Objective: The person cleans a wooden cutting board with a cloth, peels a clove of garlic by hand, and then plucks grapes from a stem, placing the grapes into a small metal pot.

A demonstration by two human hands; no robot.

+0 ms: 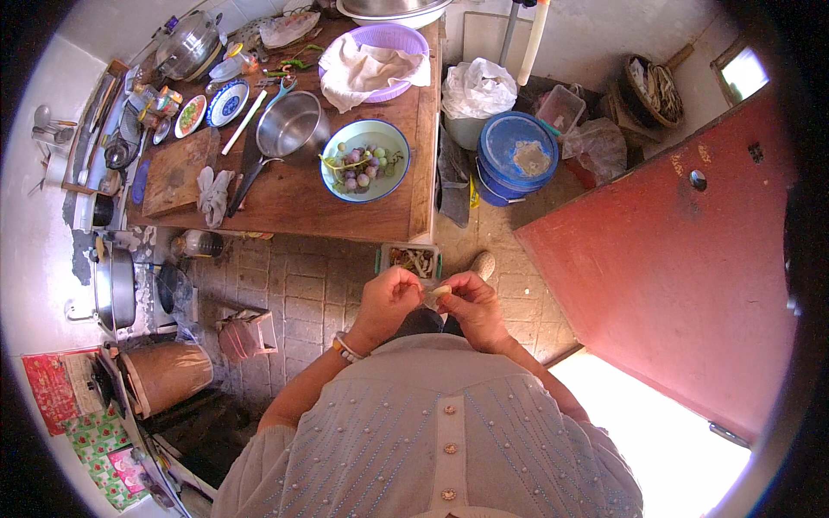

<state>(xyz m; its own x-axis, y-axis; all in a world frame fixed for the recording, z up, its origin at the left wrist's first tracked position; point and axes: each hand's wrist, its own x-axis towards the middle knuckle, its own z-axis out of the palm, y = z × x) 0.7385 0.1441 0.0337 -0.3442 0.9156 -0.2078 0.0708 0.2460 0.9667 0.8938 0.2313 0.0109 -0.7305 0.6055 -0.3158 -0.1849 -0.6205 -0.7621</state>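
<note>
My right hand (pixel 472 307) pinches a small pale piece of food (pixel 442 291) between thumb and fingers, in front of my waist. Close beside it, my left hand (pixel 391 302) has its fingertips closed near the piece; whether something thin is between them is too small to tell. Just beyond both hands, on the floor, a plastic tub (pixel 410 260) holds scraps. On the wooden table (pixel 388 223) ahead stands an enamel bowl (pixel 364 191) with grapes (pixel 363 169) in water. A steel pot (pixel 293 126) is left of it, near a cutting board (pixel 181 171).
A purple basket (pixel 414 42) with a cloth stands at the table's back. Right of the table are a blue lidded bucket (pixel 518 155) and a red door (pixel 673 259). A small stool (pixel 249 335) and a wooden barrel-like container (pixel 171 375) stand at the left.
</note>
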